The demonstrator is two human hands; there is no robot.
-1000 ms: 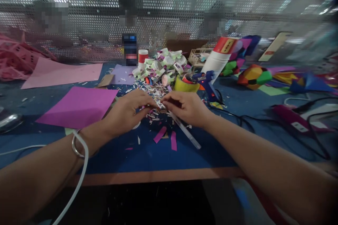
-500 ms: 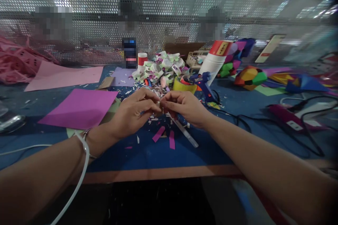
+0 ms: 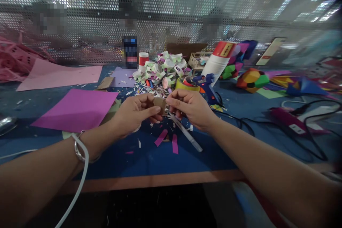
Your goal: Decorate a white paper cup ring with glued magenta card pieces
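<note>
My left hand [image 3: 139, 112] is closed on a small brown cardboard piece [image 3: 159, 104], thumb on its face. Close to the piece's right edge is my right hand [image 3: 188, 108], its thumb and fingers pinched; what they hold, if anything, is too small to make out. Below the hands lie two magenta paper strips [image 3: 175, 144] and a clear glue stick [image 3: 190, 136] pointing toward the front right. Paper scraps [image 3: 139, 144] are scattered around them. Behind the hands rises a heap of small white paper rolls [image 3: 165, 66].
A blue glue gun [image 3: 210, 87] rests beside a yellow tape roll [image 3: 184, 84]. Stacked white cups [image 3: 216, 65] lean behind it. Magenta paper [image 3: 80, 108] and pink paper [image 3: 61, 75] lie left. A power strip [image 3: 290, 121] with black cables sits right. A white cable [image 3: 80, 185] crosses my left wrist.
My hands have moved slightly apart, and the cardboard piece now shows in my left fingers. The view has shifted a little.
</note>
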